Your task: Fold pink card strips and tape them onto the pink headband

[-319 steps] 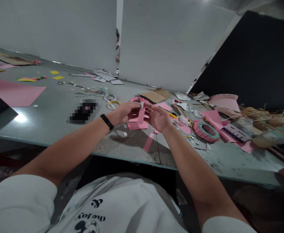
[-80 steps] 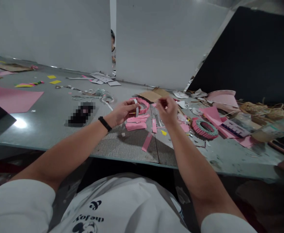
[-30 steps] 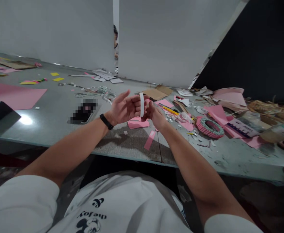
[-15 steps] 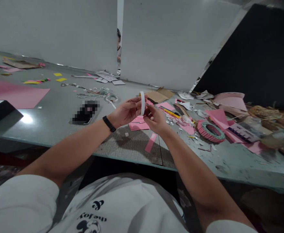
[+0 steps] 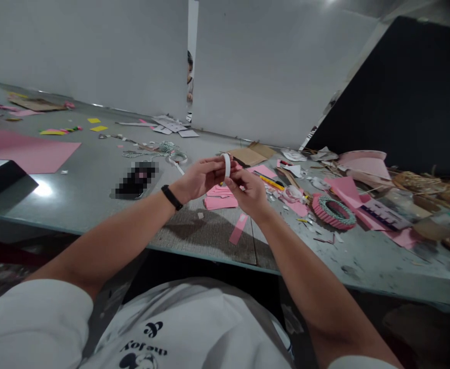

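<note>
My left hand (image 5: 199, 178) grips a white roll of tape (image 5: 227, 165), held upright above the table. My right hand (image 5: 250, 190) meets it from the right, fingers pinched at the roll's lower edge; whether it holds a tape end I cannot see. A black band sits on my left wrist. Below the hands lies a stack of pink paper strips (image 5: 220, 199), and one loose pink strip (image 5: 238, 228) lies nearer the table's front edge.
A pink pleated ring with green trim (image 5: 333, 211) lies to the right among paper scraps. A dark phone (image 5: 136, 180) rests left of my hands, a big pink sheet (image 5: 28, 152) further left. White panels and a black board (image 5: 402, 97) stand behind. Another person shows in the panel gap.
The hands have sunk a little toward the table with the tape roll. My right hand's fingers have closed in on the roll's lower edge.
</note>
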{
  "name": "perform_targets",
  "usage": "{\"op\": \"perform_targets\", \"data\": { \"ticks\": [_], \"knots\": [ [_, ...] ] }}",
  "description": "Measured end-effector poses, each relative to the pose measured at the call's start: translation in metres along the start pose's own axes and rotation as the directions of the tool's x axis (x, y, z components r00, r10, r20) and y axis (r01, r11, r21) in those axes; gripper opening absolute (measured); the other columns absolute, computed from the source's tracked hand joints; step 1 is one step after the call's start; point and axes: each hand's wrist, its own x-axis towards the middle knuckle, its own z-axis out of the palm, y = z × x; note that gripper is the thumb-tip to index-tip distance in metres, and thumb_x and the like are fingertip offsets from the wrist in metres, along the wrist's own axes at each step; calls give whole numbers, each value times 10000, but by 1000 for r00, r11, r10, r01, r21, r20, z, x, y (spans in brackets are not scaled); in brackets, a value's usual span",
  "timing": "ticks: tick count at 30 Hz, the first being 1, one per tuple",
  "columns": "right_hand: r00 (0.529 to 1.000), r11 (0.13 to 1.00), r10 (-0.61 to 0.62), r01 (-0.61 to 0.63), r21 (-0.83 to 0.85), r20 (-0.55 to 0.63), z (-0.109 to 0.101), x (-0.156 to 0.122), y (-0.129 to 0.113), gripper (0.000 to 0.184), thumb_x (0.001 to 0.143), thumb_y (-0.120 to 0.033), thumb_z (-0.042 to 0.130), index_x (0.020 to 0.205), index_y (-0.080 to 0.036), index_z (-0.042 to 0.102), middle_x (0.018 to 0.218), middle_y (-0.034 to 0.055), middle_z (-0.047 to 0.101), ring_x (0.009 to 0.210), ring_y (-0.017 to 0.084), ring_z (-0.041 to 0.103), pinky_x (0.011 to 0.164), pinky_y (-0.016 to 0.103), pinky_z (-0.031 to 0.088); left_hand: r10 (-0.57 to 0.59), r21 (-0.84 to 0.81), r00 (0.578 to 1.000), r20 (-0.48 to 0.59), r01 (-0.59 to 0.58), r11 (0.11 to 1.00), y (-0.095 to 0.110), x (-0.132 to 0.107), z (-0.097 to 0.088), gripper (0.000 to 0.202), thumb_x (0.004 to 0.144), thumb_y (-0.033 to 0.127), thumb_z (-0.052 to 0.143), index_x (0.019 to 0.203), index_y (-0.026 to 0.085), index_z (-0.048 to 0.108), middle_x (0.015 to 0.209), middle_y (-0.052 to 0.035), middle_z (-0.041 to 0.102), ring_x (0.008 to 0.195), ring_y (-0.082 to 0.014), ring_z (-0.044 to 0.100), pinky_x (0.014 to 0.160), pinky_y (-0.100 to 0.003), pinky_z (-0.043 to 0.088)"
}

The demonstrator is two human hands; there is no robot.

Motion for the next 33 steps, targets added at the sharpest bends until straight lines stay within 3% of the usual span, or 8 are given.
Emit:
{"op": "perform_targets", "data": {
  "ticks": [4,10,17,20,23,27,30,33],
  "knots": [
    [997,993,72,-73,97,10,2,-3,-1,452,982,-718,736,916,-273,700,778,27,678,679,195,581,626,360,494,-20,-30,999,-38,19,999,4,-1,0,74,980,218,811,1027,165,834,1019,-95,861,993,-192,827,852,-269,642],
    [984,965,139,-159,209,109,4,-3,8,316,865,-495,873,997,-263,705,791,-4,636,701,176,576,646,342,502,-134,-242,968,-214,81,967,9,2,5,196,1132,193,661,973,164,773,818,-6,798,701,-95,753,736,-208,636],
    [986,978,129,-145,148,109,6,0,16,309,864,-493,838,930,-261,645,790,-9,625,682,157,523,630,323,440,-131,-270,975,-180,79,960,2,5,8,307,1186,224,580,927,171,736,765,14,761,721,-83,771,747,-164,634],
    [985,965,165,-173,196,58,7,1,18,247,862,-448,773,886,-267,608,842,5,643,723,164,537,644,323,447,-57,-158,988,-141,35,987,-1,5,6,209,1126,267,722,941,175,759,840,3,792,783,-86,778,819,-182,640],
    [978,934,203,-206,290,42,7,4,22,122,834,-354,673,909,-273,623,863,10,653,768,179,563,677,328,480,68,112,994,-87,-58,992,0,4,2,212,987,355,912,975,165,819,897,-21,812,804,-104,757,813,-223,622],
    [954,890,280,-300,344,106,7,6,26,127,806,-284,607,931,-277,628,888,15,707,799,187,601,724,336,526,169,516,982,82,-187,836,1,2,-2,418,897,497,973,765,148,783,717,-8,716,656,-87,610,620,-230,472],
    [952,887,269,-304,347,146,9,6,27,80,810,-306,607,850,-281,543,801,-6,655,788,186,608,765,351,551,145,584,983,117,-186,790,-1,1,0,495,903,527,960,690,164,700,635,7,654,605,-88,563,586,-246,424],
    [952,890,246,-297,346,183,11,6,28,99,799,-314,601,874,-281,545,777,-19,611,789,185,620,795,366,569,132,530,991,5,-115,840,-6,0,4,462,928,444,954,694,166,669,636,8,641,607,-89,574,602,-250,445]
  ]
}}
